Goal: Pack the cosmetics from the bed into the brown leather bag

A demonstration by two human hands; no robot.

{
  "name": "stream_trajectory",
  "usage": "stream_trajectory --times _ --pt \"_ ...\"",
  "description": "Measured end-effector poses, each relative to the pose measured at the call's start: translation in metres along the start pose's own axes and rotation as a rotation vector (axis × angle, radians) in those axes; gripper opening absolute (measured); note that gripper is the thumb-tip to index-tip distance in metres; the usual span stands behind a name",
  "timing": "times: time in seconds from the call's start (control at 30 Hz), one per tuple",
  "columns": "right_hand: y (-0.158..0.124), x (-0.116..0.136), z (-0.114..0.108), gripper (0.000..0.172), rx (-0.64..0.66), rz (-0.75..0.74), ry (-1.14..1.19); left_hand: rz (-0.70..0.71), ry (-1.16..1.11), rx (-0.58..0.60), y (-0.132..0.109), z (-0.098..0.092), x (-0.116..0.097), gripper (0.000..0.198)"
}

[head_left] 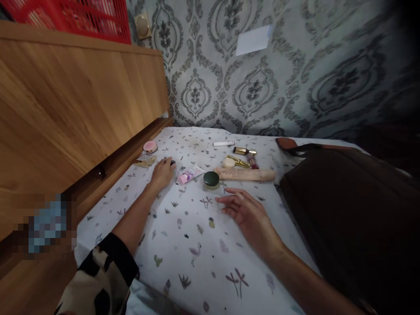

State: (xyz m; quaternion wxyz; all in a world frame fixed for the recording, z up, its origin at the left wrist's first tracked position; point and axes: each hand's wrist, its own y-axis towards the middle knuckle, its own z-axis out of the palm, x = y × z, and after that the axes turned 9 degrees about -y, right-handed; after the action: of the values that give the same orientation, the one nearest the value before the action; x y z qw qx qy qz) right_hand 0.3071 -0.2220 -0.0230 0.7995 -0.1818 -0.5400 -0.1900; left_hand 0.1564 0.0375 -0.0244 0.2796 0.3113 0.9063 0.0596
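Note:
My left hand rests on the patterned white cloth, its fingers round a small dark item that is mostly hidden. My right hand hovers over the cloth with its fingers apart and nothing in them. Just beyond it sits a round jar with a dark green lid. Between the jar and my left hand lies a pink and white tube. A long beige pouch extends right of the jar. Behind it are a gold tube, a round cream-coloured item, a black and gold tube and a dark red item.
A white stick lies near the wall. A pink compact and a gold packet are at the left edge, beside a wooden cabinet. A large dark bag occupies the right side. A red basket stands on the cabinet.

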Motion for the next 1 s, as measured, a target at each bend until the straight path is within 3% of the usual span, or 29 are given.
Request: stream_trajectory --times 0.13,0.27,0.6,0.7,0.8,0.9,1.0 --pt "-0.002 0.001 0.0 0.047 0.017 -0.006 0.001 0.011 0.016 0.006 0.0 -0.011 -0.002 0.023" --pt "-0.003 0.003 0.0 0.048 0.027 -0.011 0.013 -0.015 0.027 0.009 0.001 -0.02 -0.004 0.025" --pt "-0.003 0.002 0.001 0.04 0.03 -0.034 -0.001 0.126 0.004 0.145 0.009 -0.037 0.01 0.032" --pt "-0.003 0.003 0.002 0.042 0.022 -0.032 0.004 0.134 -0.149 0.227 0.011 -0.045 0.013 0.032" --pt "-0.004 0.003 0.002 0.043 0.024 -0.034 0.003 0.056 -0.411 0.256 0.009 -0.051 0.006 0.04" --pt "-0.004 0.002 0.001 0.043 0.038 -0.049 -0.029 0.041 -0.705 0.319 0.0 -0.052 -0.014 0.045" --pt "-0.005 0.001 0.001 0.043 0.053 -0.074 -0.086 0.121 -0.889 0.465 -0.014 -0.047 -0.046 0.046"
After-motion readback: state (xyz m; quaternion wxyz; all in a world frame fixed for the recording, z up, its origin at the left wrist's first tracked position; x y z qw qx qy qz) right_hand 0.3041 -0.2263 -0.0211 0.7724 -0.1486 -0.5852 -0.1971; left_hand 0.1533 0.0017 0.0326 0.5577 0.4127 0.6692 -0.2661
